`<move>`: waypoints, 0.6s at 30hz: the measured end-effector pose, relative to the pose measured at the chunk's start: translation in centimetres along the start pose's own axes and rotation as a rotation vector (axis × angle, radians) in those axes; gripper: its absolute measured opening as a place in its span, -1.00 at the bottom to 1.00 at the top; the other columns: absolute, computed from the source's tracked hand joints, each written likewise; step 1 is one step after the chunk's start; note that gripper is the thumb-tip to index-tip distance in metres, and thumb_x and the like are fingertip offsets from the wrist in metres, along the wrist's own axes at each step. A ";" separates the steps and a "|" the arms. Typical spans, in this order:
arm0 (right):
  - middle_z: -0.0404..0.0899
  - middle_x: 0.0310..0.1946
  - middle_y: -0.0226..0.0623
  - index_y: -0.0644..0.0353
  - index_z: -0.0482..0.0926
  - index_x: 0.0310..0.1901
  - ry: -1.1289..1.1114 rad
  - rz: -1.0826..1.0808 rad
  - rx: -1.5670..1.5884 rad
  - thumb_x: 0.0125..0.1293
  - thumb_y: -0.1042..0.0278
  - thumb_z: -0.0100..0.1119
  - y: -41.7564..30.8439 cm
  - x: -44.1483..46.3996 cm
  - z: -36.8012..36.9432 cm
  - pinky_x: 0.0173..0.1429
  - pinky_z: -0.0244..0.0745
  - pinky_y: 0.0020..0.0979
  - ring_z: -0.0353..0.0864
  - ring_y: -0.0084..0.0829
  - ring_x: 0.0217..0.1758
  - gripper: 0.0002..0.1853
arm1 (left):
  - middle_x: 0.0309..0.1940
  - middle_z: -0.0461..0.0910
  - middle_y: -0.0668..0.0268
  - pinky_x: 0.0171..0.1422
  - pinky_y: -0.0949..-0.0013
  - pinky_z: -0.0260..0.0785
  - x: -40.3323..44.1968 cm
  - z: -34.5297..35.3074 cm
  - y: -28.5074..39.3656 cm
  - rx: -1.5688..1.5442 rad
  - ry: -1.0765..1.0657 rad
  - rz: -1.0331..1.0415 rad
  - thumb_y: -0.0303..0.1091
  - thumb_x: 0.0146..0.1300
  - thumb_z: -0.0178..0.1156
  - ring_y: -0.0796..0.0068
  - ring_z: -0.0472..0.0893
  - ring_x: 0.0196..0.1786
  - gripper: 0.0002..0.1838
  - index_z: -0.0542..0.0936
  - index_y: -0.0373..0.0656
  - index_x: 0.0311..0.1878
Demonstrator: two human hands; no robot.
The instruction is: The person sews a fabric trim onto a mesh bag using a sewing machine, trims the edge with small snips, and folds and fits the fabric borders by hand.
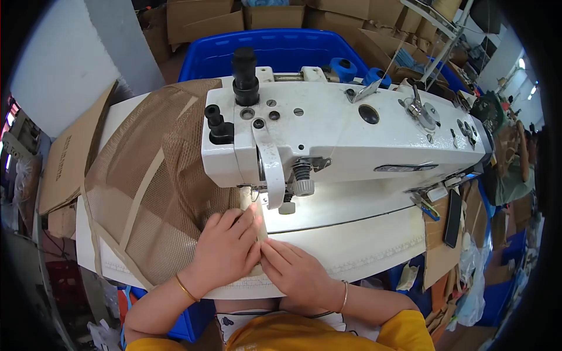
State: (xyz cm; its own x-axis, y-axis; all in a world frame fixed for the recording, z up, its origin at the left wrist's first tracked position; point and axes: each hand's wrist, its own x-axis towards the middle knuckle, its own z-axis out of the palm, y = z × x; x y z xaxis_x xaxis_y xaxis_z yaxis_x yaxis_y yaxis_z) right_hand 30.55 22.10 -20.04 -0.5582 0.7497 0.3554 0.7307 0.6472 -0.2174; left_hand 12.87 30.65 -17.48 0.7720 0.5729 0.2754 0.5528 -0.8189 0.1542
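A white sewing machine stands across the table, its lamp lighting the needle area. Brown mesh fabric with beige binding strips is spread left of the machine head, partly bunched near the needle. My left hand presses on the bound edge just in front of the needle, fingers together and thumb tucked in. A beige binding strip runs from under the presser foot toward me. Close beside the left one, my right hand pinches this strip near the table's front edge. The fingertips partly hide the strip.
Right of the machine, a dark phone and small yellow-blue thread snips lie near cardboard. Behind stands a blue bin, with cardboard boxes beyond. A cardboard sheet leans at the left. Another person is partly visible at far right.
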 end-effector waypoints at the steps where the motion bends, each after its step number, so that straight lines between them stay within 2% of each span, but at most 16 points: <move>1: 0.48 0.06 0.02 0.47 0.54 -0.06 0.015 -0.003 -0.029 0.10 0.42 0.06 0.0 0.1 0.2 0.33 0.36 -0.26 0.46 -0.15 0.22 -0.62 | 0.10 0.52 0.10 0.08 0.22 0.30 0.1 0.0 -0.2 0.000 0.001 0.001 -0.25 0.13 0.17 0.21 0.47 0.07 -0.58 0.56 -0.29 0.02; 7: 0.48 0.05 0.04 0.50 0.54 -0.06 0.024 0.018 -0.021 0.11 0.43 0.08 0.1 1.4 0.3 0.33 0.37 -0.25 0.47 -0.14 0.20 -0.62 | 0.14 0.51 0.15 0.15 0.16 0.27 0.5 0.0 -1.5 -0.006 -0.004 -0.002 -0.22 0.15 0.21 0.22 0.47 0.10 -0.56 0.56 -0.22 0.07; 10: 0.50 0.03 0.03 0.51 0.53 -0.05 0.034 0.029 -0.045 0.13 0.45 0.09 0.2 1.7 0.7 0.30 0.39 -0.26 0.48 -0.13 0.18 -0.63 | 0.19 0.47 0.16 0.21 0.07 0.24 0.2 -0.9 -2.0 -0.008 -0.056 0.028 -0.16 0.14 0.23 0.12 0.44 0.17 -0.54 0.56 -0.19 0.07; 12: 0.50 0.02 0.02 0.50 0.53 -0.04 0.074 0.042 -0.050 0.15 0.45 0.10 0.2 1.6 1.2 0.28 0.40 -0.26 0.49 -0.14 0.16 -0.64 | 0.27 0.39 0.11 0.32 -0.08 0.15 -0.1 -3.9 -1.3 0.090 -0.030 0.084 -0.09 0.11 0.26 -0.05 0.35 0.29 -0.45 0.51 -0.14 0.15; 13: 0.51 0.02 0.01 0.49 0.53 -0.04 0.111 0.054 -0.053 0.16 0.46 0.10 0.2 1.5 1.5 0.26 0.42 -0.26 0.50 -0.14 0.15 -0.65 | 0.27 0.39 0.11 0.32 -0.08 0.15 -0.7 -4.7 -1.0 0.096 -0.036 0.088 -0.09 0.11 0.26 -0.05 0.35 0.29 -0.45 0.51 -0.14 0.15; 15: 0.52 0.01 0.00 0.47 0.54 -0.04 0.147 0.072 -0.035 0.17 0.46 0.11 0.3 1.6 1.9 0.25 0.43 -0.27 0.51 -0.15 0.14 -0.66 | 0.34 0.31 0.06 0.41 -0.24 0.03 -2.8 -5.7 -0.1 0.118 -0.012 -0.023 -0.10 0.00 0.33 -0.17 0.24 0.38 -0.33 0.44 -0.08 0.22; 16: 0.52 0.01 -0.01 0.46 0.54 -0.05 0.170 0.089 -0.019 0.18 0.47 0.11 0.3 1.5 2.0 0.23 0.45 -0.27 0.52 -0.15 0.13 -0.68 | 0.34 0.31 0.06 0.41 -0.24 0.03 -4.2 -5.4 0.2 0.125 -0.023 -0.021 -0.10 0.00 0.33 -0.17 0.24 0.38 -0.33 0.44 -0.08 0.22; 18: 0.53 -0.01 -0.02 0.45 0.54 -0.06 0.189 0.080 -0.011 0.17 0.47 0.11 0.5 1.5 1.8 0.21 0.46 -0.28 0.53 -0.16 0.12 -0.69 | 0.36 0.28 0.03 0.44 -0.26 0.02 -6.6 -3.7 -0.4 0.198 0.080 -0.122 -0.25 -0.03 0.31 -0.16 0.22 0.41 -0.31 0.38 -0.09 0.26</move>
State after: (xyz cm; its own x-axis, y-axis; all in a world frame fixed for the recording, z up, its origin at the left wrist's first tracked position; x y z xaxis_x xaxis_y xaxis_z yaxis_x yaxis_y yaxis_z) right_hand 29.35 23.86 -21.27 -0.4154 0.7584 0.5023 0.7746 0.5844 -0.2418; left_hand 6.42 27.07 -15.83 0.6726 0.6564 0.3417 0.6974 -0.7167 0.0039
